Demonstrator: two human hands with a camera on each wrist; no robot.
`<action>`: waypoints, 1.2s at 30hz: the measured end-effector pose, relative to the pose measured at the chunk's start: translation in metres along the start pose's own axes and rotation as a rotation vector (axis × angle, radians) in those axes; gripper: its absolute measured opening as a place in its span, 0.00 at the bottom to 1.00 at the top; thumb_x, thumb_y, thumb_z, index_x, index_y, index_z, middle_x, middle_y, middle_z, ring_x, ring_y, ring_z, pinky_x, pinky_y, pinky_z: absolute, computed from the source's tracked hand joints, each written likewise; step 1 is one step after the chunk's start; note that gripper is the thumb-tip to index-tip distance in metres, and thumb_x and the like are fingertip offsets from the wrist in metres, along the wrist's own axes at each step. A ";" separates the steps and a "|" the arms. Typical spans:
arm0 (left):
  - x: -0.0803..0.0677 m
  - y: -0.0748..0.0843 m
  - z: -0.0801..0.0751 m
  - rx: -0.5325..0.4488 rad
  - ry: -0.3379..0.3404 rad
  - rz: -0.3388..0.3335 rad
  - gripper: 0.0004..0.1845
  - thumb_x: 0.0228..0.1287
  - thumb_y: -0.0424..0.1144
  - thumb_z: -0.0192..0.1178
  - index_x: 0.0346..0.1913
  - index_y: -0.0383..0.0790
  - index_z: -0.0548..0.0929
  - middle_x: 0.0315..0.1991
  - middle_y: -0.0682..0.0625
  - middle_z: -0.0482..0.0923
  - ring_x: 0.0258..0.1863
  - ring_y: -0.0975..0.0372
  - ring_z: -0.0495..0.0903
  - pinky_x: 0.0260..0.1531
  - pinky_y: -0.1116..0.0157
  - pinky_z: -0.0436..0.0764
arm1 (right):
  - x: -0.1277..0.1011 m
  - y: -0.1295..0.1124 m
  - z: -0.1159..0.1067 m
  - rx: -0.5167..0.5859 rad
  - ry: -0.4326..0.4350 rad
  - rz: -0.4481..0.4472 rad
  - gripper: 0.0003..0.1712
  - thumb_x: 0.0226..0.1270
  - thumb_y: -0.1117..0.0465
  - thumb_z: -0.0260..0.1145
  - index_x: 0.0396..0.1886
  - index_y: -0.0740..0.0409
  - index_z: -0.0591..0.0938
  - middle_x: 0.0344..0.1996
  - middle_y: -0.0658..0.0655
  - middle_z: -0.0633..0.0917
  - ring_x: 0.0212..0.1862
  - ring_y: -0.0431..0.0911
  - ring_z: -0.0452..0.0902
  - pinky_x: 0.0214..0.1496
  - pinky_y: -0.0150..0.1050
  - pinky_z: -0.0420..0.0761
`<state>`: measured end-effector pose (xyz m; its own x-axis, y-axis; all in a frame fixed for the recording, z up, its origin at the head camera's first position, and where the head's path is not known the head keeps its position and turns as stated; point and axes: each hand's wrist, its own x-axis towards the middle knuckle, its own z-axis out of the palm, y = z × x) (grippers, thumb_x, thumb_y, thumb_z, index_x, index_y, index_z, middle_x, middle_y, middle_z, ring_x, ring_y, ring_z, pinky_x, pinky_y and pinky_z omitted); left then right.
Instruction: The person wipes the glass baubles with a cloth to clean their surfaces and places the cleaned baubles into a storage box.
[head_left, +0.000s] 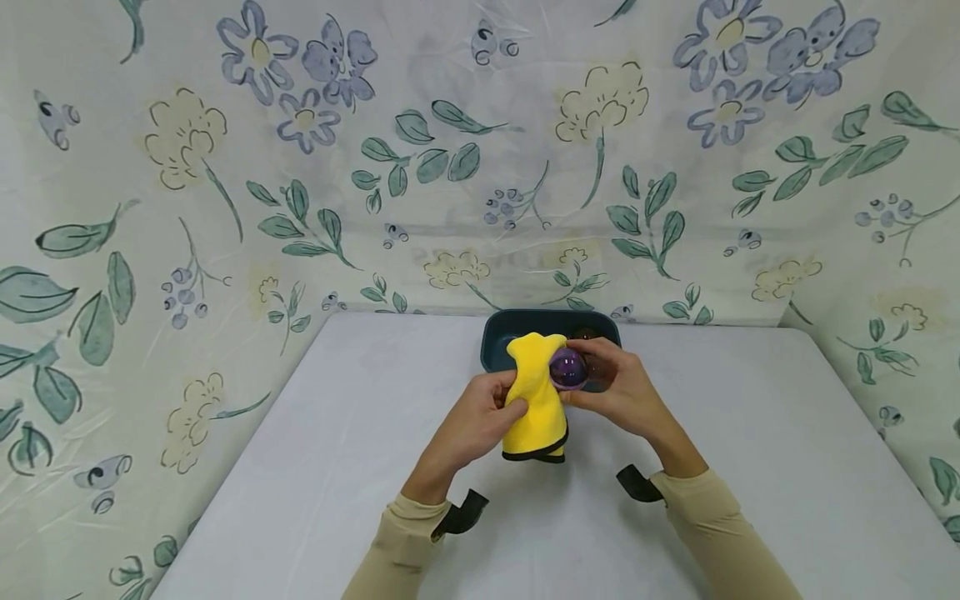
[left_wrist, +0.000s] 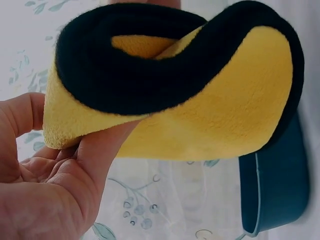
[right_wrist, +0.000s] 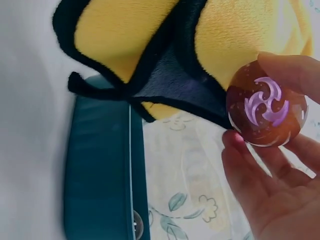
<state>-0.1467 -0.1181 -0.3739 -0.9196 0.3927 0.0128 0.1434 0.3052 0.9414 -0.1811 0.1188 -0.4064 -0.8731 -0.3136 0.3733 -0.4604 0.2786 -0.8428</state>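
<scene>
The clear purple glass ball (head_left: 567, 368) with a swirl emblem is pinched in the right hand's (head_left: 622, 392) fingertips, touching the yellow fleece cloth with black trim (head_left: 535, 400). The left hand (head_left: 480, 417) grips that cloth. Both are held above the white table (head_left: 750, 467), before a dark teal plastic bin (head_left: 498, 333).

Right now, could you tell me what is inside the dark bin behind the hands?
Little shows. The bin sits behind the yellow cloth and purple ball, which cover most of its inside. Something small and round shows at its rim in the right wrist view; the rest is hidden.
</scene>
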 end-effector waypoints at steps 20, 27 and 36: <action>-0.004 0.003 -0.001 -0.034 0.005 0.068 0.21 0.75 0.31 0.54 0.67 0.31 0.76 0.58 0.36 0.84 0.50 0.53 0.85 0.60 0.51 0.86 | 0.000 0.003 0.001 -0.063 -0.058 0.086 0.38 0.58 0.62 0.79 0.69 0.63 0.76 0.60 0.64 0.84 0.56 0.55 0.84 0.63 0.52 0.85; -0.003 0.004 -0.001 -0.054 0.024 0.069 0.22 0.75 0.31 0.54 0.68 0.32 0.76 0.59 0.36 0.83 0.50 0.53 0.85 0.59 0.52 0.86 | 0.000 0.003 0.003 -0.042 -0.073 0.083 0.40 0.59 0.64 0.78 0.70 0.64 0.74 0.64 0.65 0.80 0.57 0.56 0.82 0.64 0.55 0.84; -0.001 0.003 0.002 -0.079 0.062 0.043 0.24 0.74 0.32 0.56 0.70 0.34 0.74 0.60 0.37 0.83 0.52 0.51 0.85 0.61 0.50 0.85 | -0.001 0.003 0.004 -0.057 -0.084 0.060 0.42 0.58 0.66 0.77 0.73 0.61 0.70 0.64 0.67 0.79 0.59 0.59 0.82 0.64 0.58 0.83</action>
<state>-0.1445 -0.1157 -0.3715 -0.9346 0.3484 0.0719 0.1557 0.2189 0.9632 -0.1814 0.1166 -0.4109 -0.8838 -0.3694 0.2872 -0.4184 0.3490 -0.8385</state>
